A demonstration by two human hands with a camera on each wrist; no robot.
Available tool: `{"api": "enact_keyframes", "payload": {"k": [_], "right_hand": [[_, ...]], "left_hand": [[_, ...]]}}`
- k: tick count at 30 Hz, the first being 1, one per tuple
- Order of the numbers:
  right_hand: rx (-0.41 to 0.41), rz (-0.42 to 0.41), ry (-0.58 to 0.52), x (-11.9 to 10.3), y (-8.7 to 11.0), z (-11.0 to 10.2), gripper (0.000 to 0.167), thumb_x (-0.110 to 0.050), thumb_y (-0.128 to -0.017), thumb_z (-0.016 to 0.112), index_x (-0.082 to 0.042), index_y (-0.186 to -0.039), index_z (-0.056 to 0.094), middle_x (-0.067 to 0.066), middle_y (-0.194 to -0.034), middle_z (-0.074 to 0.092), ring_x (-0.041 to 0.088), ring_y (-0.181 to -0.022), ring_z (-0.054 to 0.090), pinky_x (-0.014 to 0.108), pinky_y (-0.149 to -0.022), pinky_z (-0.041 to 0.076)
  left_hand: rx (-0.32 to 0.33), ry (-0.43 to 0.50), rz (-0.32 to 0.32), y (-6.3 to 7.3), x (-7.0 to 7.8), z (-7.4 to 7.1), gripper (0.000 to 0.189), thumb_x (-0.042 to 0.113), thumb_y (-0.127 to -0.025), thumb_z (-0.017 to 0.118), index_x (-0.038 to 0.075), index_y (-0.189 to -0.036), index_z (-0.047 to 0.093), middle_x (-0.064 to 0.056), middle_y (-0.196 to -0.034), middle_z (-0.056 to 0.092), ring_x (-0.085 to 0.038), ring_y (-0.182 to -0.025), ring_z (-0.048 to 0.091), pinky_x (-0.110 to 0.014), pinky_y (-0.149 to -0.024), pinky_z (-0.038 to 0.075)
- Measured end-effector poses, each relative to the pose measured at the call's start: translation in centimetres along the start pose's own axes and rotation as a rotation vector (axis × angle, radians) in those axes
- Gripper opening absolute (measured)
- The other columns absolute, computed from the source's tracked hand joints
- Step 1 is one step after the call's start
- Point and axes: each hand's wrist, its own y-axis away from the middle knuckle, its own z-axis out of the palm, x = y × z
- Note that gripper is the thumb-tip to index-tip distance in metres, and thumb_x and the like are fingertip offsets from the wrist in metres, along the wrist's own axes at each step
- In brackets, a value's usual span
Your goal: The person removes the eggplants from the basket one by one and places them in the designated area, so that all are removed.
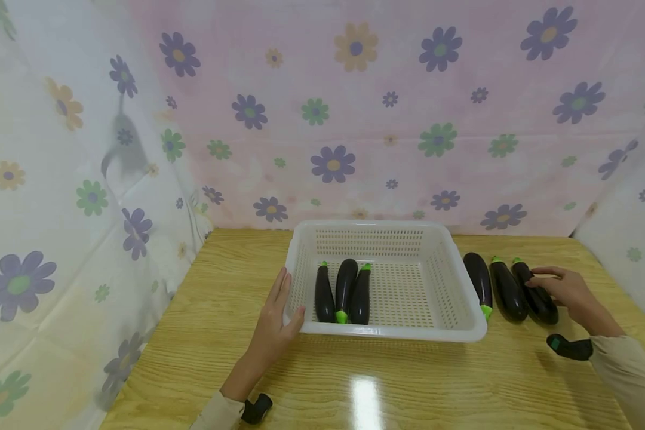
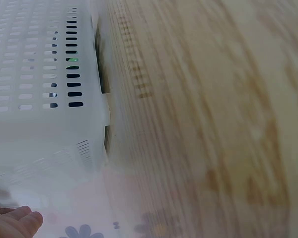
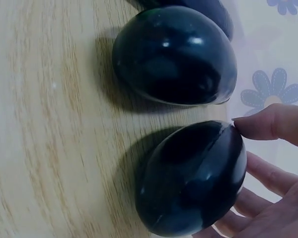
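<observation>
A white slatted plastic basket (image 1: 387,334) stands on the wooden table. Inside its left half lie three dark purple eggplants (image 1: 346,289) side by side. My left hand (image 1: 276,313) rests against the basket's left side near the front corner, its fingers extended; the left wrist view catches only some fingertips (image 2: 31,222). To the right of the basket is a row of three more eggplants. My right hand (image 1: 567,292) holds the rightmost eggplant (image 3: 193,183), thumb on one side and fingers on the other, while it lies on the table. The middle eggplant (image 3: 174,54) sits just beside it.
The third loose eggplant (image 1: 478,278) lies close against the basket's right wall, its green cap toward the front. A flower-patterned cloth (image 1: 301,131) hangs behind the table (image 1: 408,382) and along both sides. Black bands with camera mounts (image 1: 570,347) are on both wrists.
</observation>
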Motion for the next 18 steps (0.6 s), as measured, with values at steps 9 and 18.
{"api": "enact_keyframes", "payload": {"k": [9,18], "right_hand": [[0.023,0.000,0.094,-0.8,0.4,0.0,0.076,-0.041,-0.097,0.046,0.015,-0.142,0.022,0.046,-0.137,0.015,0.051,-0.100,0.042,0.046,-0.071,0.047],[0.084,-0.082,0.097,-2.8,1.0,0.0,0.072,-0.038,-0.097,0.048,0.015,-0.140,0.026,0.044,-0.131,0.030,0.057,-0.110,0.038,0.056,-0.076,0.044]], "left_hand": [[0.002,0.004,0.008,0.0,-0.1,0.0,0.067,0.022,-0.092,0.056,-0.007,-0.145,0.027,-0.020,-0.154,0.020,-0.031,-0.140,0.022,-0.052,-0.105,0.028],[0.008,0.007,0.009,0.0,-0.1,0.0,0.067,0.022,-0.092,0.057,-0.006,-0.145,0.028,-0.016,-0.155,0.020,-0.029,-0.140,0.023,-0.050,-0.106,0.028]]}}
